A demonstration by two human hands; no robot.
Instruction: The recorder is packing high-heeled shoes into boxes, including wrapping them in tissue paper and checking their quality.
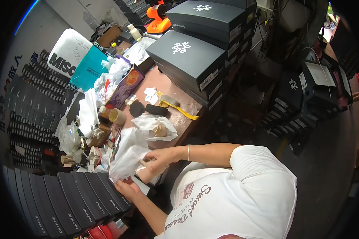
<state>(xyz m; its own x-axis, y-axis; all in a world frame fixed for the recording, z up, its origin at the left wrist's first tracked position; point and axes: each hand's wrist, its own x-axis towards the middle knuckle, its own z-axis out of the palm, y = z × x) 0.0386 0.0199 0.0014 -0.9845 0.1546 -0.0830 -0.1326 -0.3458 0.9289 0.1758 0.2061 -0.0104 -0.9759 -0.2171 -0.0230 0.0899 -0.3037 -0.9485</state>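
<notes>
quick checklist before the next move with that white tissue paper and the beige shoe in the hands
1. Left hand grips the lower edge of the white tissue paper: ok.
2. Right hand is on the beige shoe at the paper: ok.
3. Paper fully covers the shoe: not ok, part of it shows.
4. Paper free of tears: cannot tell.
5. Free space on the brown table: ok, bare patch beside the yellow-handled brush.
6. An open box within reach: cannot tell, the dark boxes appear lidded.
</notes>
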